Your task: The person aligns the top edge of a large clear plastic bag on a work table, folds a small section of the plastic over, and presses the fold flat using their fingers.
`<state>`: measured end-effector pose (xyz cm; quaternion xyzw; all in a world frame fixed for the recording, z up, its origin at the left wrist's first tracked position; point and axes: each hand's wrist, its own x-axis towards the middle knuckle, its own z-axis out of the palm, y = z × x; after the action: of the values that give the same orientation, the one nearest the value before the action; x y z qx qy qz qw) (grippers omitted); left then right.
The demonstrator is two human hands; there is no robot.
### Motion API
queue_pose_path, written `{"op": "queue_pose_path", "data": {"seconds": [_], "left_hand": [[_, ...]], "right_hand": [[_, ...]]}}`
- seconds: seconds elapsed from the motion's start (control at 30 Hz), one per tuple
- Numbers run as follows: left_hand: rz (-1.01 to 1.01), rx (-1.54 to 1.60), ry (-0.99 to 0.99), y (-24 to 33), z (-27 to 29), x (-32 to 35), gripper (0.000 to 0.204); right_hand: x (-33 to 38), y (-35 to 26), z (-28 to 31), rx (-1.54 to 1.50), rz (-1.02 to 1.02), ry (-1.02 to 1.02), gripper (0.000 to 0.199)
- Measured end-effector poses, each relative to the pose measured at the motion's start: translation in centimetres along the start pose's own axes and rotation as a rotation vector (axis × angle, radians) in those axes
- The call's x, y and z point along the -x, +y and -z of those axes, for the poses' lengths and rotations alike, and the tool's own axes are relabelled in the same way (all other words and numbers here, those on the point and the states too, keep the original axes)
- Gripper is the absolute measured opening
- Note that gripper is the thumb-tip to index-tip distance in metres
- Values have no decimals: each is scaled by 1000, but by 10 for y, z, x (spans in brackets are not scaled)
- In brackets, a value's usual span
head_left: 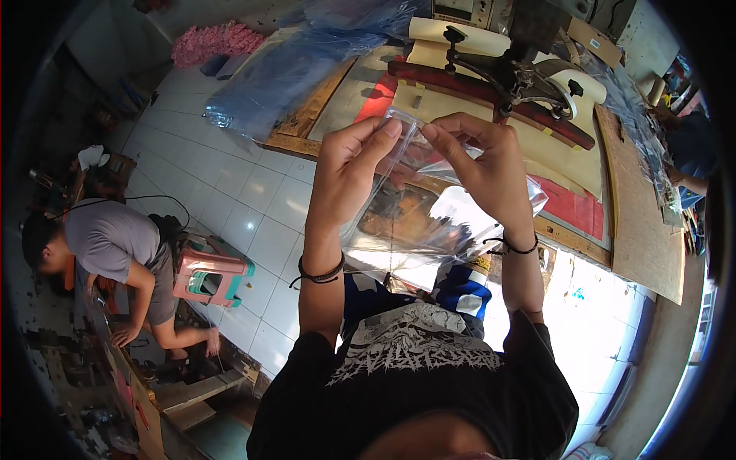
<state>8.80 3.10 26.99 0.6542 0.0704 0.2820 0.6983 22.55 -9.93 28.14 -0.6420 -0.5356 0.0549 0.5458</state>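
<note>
Both my hands hold up a clear plastic pouch (402,239) in front of me, at the near edge of a work table. My left hand (342,170) pinches its upper left corner between thumb and fingers, where a thick, strip-like edge runs down. Close beside it, my right hand (491,165) grips the top edge with thumb and forefinger, and the film hangs below in loose, shiny folds. I cannot tell whether the pouch is open at the top. Glare hides part of its right side.
Beyond my hands stands a press with a dark red bar (563,132) over a cream sheet (429,115). Clear bluish plastic sheets (268,92) are heaped at the far left, near a pink bundle (217,44). A person (115,238) bends beside a stool (213,272); another person stands far right.
</note>
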Motion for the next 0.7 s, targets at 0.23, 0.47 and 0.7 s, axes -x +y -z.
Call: {"op": "queue_pose_path", "data": {"seconds": [0.23, 0.47, 0.7], "left_hand": [[35, -127, 17, -15, 7, -2, 33], [88, -126, -36, -46, 26, -6, 33], [66, -157, -37, -71, 32, -17, 29]], "right_hand": [[-5, 18, -14, 20, -19, 22, 15], [-16, 39, -19, 29, -155, -39, 19], [-24, 88, -26, -188, -153, -267, 24]]}}
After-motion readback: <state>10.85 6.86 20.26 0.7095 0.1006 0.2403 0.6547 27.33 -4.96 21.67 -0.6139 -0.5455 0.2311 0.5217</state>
